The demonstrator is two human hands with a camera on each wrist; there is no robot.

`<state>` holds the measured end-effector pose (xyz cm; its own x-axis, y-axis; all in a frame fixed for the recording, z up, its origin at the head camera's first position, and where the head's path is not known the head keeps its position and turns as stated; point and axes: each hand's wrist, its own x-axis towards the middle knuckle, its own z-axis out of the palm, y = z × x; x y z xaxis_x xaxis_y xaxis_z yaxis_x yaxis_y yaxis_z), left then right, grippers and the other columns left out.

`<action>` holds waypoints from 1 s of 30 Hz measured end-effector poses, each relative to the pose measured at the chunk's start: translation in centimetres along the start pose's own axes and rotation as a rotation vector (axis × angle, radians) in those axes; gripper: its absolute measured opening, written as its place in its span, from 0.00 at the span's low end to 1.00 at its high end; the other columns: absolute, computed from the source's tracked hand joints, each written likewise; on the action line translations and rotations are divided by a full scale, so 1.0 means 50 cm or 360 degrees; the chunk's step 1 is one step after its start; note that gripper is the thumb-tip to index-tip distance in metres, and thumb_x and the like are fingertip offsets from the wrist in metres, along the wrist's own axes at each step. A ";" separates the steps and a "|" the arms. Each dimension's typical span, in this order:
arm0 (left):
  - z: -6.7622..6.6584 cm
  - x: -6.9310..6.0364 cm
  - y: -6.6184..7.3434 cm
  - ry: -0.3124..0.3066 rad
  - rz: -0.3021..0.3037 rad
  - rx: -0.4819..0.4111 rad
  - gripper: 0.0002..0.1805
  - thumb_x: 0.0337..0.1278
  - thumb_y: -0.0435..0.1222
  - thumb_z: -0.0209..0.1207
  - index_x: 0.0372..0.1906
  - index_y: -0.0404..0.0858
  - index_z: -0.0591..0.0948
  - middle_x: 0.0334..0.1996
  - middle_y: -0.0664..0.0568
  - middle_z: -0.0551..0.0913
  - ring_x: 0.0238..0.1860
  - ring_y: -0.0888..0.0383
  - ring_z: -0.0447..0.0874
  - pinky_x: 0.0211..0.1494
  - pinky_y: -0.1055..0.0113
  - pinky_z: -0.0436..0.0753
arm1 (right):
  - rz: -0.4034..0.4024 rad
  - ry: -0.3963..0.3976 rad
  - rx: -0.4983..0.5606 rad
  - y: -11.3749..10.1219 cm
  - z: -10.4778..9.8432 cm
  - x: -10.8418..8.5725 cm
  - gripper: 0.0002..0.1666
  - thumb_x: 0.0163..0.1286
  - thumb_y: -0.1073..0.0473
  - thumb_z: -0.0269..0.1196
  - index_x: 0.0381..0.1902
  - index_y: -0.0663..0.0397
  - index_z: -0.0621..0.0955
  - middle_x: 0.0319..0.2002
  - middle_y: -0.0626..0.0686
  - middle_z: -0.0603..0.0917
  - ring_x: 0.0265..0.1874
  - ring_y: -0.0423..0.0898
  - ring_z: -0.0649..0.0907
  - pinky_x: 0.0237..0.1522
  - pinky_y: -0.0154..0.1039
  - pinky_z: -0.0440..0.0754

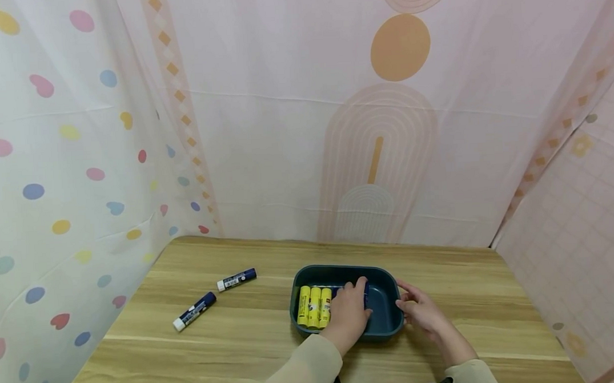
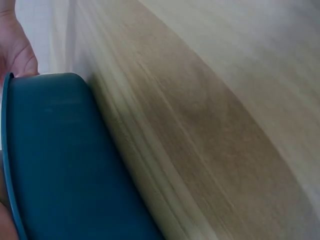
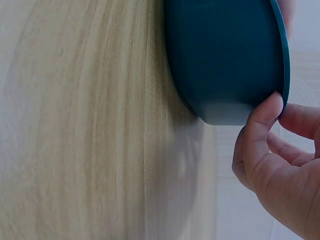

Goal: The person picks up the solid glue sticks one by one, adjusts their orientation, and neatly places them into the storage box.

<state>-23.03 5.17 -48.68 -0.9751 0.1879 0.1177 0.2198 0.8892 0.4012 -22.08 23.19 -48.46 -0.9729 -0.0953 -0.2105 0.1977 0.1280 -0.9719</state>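
Observation:
A dark teal plastic box (image 1: pixel 384 314) sits on the table, three yellow glue sticks (image 1: pixel 314 307) side by side in its left part. My left hand (image 1: pixel 349 315) reaches into the box from above, fingers curled over a blue stick (image 1: pixel 366 292), mostly hidden beneath them. At the box's right end, my right hand (image 1: pixel 422 312) pinches the rim, as the right wrist view shows with the thumb (image 3: pixel 265 112) against the outer wall. Only the box's outer side (image 2: pixel 65 150) and parts of the hands appear in the left wrist view.
Two glue sticks with blue and white ends lie left of the box on the wooden table (image 1: pixel 232 355): one nearer (image 1: pixel 194 312), one farther back (image 1: pixel 236 279). Patterned curtains (image 1: pixel 264 159) hang behind the table and along both sides.

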 end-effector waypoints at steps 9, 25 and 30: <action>0.010 0.009 -0.002 -0.0071 -0.0046 0.0358 0.33 0.45 0.53 0.68 0.57 0.45 0.73 0.48 0.45 0.77 0.48 0.50 0.77 0.45 0.58 0.82 | -0.0003 0.0010 -0.0004 -0.003 0.002 -0.002 0.31 0.69 0.70 0.51 0.70 0.63 0.60 0.39 0.54 0.66 0.26 0.43 0.71 0.28 0.35 0.73; -0.012 0.006 -0.008 0.0014 -0.0048 0.0244 0.30 0.48 0.54 0.66 0.56 0.44 0.77 0.46 0.46 0.73 0.43 0.53 0.73 0.43 0.60 0.82 | -0.0004 0.0019 -0.0017 -0.001 0.003 0.000 0.31 0.69 0.71 0.50 0.69 0.63 0.61 0.39 0.54 0.66 0.25 0.43 0.71 0.27 0.34 0.73; -0.035 0.005 -0.021 0.0113 0.0007 0.0186 0.29 0.52 0.52 0.64 0.59 0.47 0.75 0.47 0.48 0.74 0.42 0.55 0.72 0.42 0.62 0.82 | -0.0005 0.0015 -0.0012 -0.001 0.002 -0.001 0.31 0.69 0.70 0.51 0.70 0.63 0.60 0.39 0.54 0.66 0.25 0.43 0.71 0.27 0.34 0.73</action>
<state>-23.47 3.56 -47.50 -0.9687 0.1655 0.1849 0.2151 0.9317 0.2927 -22.02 23.11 -48.43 -0.9747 -0.0867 -0.2062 0.1935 0.1353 -0.9717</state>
